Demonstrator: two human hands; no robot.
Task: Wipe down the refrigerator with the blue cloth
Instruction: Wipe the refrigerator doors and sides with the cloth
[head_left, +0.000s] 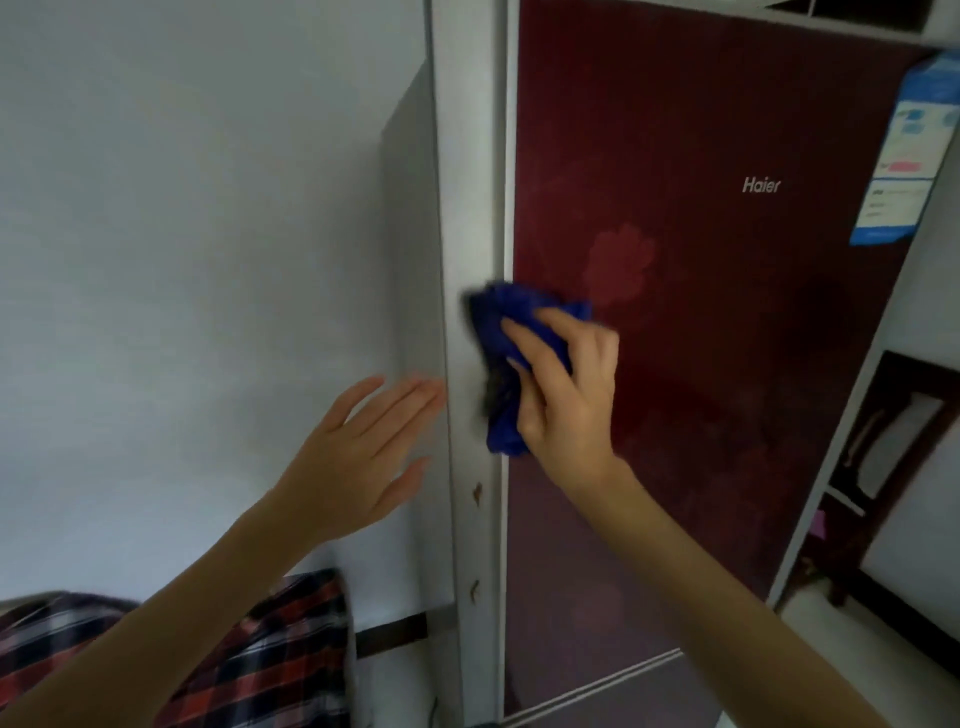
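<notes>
Closest in, there's some red plaid fabric (291, 649) bottom left; above it the left hand (358, 457) is flat and wide, fingers straight, tips right at the grey side of the refrigerator (701, 312), can't tell if it's actually pressing; the right hand (566, 384) has its fingers curled round the bunched-up blue cloth (501, 332), holding it on the left edge of the dark red door, about mid-height; further up there's a blue-and-white label (904, 156) top right; a dark wooden chair (893, 447) sits off behind on the right.
</notes>
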